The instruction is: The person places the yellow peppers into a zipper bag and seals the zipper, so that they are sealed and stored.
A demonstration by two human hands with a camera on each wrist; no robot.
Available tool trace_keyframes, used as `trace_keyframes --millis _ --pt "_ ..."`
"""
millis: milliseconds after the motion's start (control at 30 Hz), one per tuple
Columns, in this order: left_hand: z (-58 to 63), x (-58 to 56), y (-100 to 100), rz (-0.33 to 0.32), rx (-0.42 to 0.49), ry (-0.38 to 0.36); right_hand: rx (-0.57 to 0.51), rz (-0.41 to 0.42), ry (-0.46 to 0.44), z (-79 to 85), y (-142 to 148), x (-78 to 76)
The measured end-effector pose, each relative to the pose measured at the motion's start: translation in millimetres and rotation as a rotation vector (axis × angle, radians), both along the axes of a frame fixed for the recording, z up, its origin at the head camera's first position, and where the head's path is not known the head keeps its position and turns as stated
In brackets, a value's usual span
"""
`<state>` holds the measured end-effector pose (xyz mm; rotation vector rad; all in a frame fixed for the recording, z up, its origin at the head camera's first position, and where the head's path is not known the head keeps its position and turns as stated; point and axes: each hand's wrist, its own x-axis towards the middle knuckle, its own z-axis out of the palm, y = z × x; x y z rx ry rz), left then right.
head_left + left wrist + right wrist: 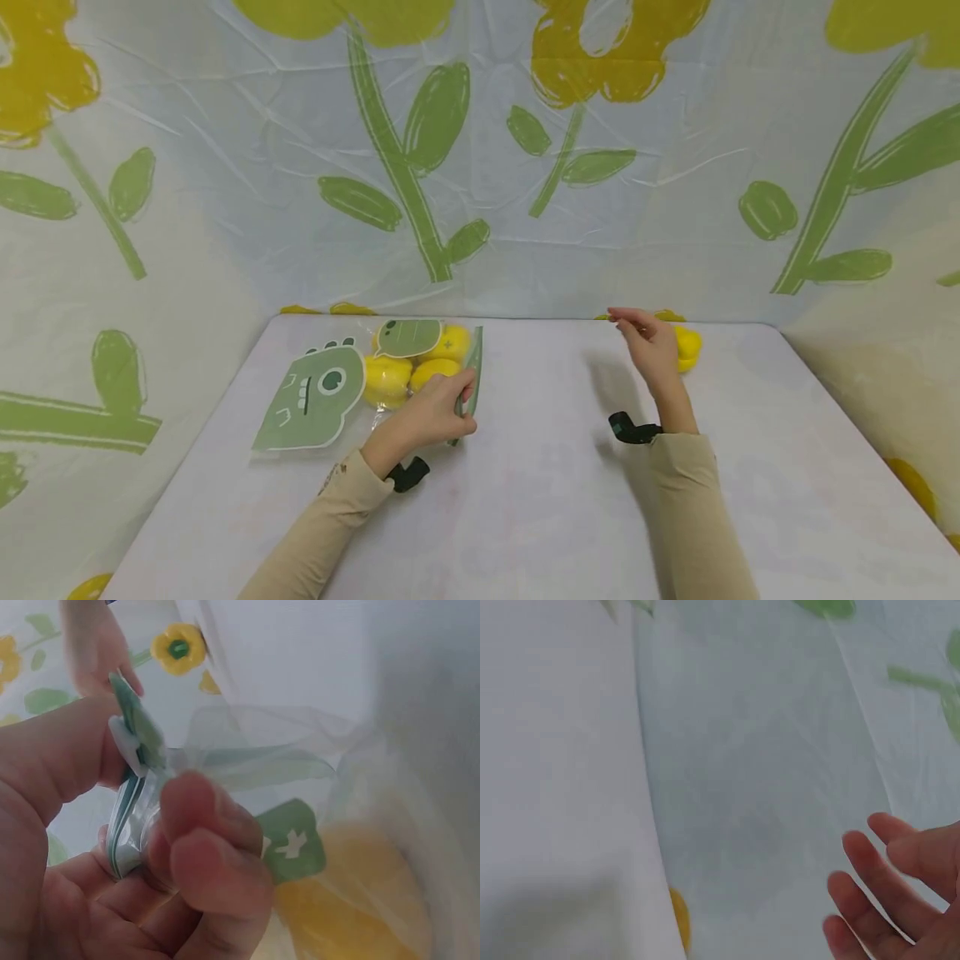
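A clear zip bag (311, 400) with a green cartoon face lies at the left of the table, several yellow rounded things (387, 379) inside it. My left hand (431, 412) grips the bag's green-edged mouth; in the left wrist view its thumb and curled fingers (214, 855) are around the zip edge (139, 742). Raised above the table on the right, my right hand (651, 346) holds nothing, its fingers loosely bent and apart in the right wrist view. Just beyond it sits a yellow bell pepper (687, 348), partly hidden by that hand; the left wrist view shows its green stem.
The white table (540, 500) runs back to a hanging cloth (510, 267) printed with flowers, which also covers both sides. Each wrist carries a black camera mount, such as the right one (630, 429).
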<state>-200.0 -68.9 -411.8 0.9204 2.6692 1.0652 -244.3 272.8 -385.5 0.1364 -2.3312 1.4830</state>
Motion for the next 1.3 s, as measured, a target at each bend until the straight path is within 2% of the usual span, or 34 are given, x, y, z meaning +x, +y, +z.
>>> trace_keyframes --millis 100,167,300,400,467,633,833,1033,1167,1300 --pt "0.2 0.4 -0.2 0.001 0.004 -0.001 0.084 -0.143 0.019 -2.3 24.5 -2.2" --pt "0.0 0.3 -0.3 0.005 0.001 -0.006 0.131 -0.194 0.011 -4.5 37.9 -1.7" --pt "-0.3 0.6 -1.1 0.015 -0.008 -0.020 0.276 -0.217 -0.074 -14.1 59.2 -1.2" --pt "-0.4 1.0 -1.6 0.012 -0.006 -0.022 0.394 -0.199 -0.175 -23.0 70.2 -1.7" --pt "-0.7 0.9 -1.5 0.008 0.000 -0.023 0.433 -0.180 -0.232 -28.4 74.5 -2.2" --pt "-1.5 1.2 -0.8 0.009 0.014 -0.031 0.434 -0.146 -0.294 -37.5 77.5 -3.6" --pt "-1.7 0.7 -0.1 0.004 0.018 -0.020 0.522 -0.227 -0.315 -40.2 80.1 -1.8" --pt "-1.2 0.6 -0.1 0.005 0.023 -0.035 0.528 -0.261 -0.384 -35.0 78.8 0.5" --pt "-0.5 0.7 -0.4 0.009 0.017 -0.044 0.481 -0.194 -0.424 -30.9 78.4 1.0" --pt "0.6 0.7 -0.4 0.011 0.016 -0.051 0.422 -0.067 -0.456 -26.8 78.6 3.4"
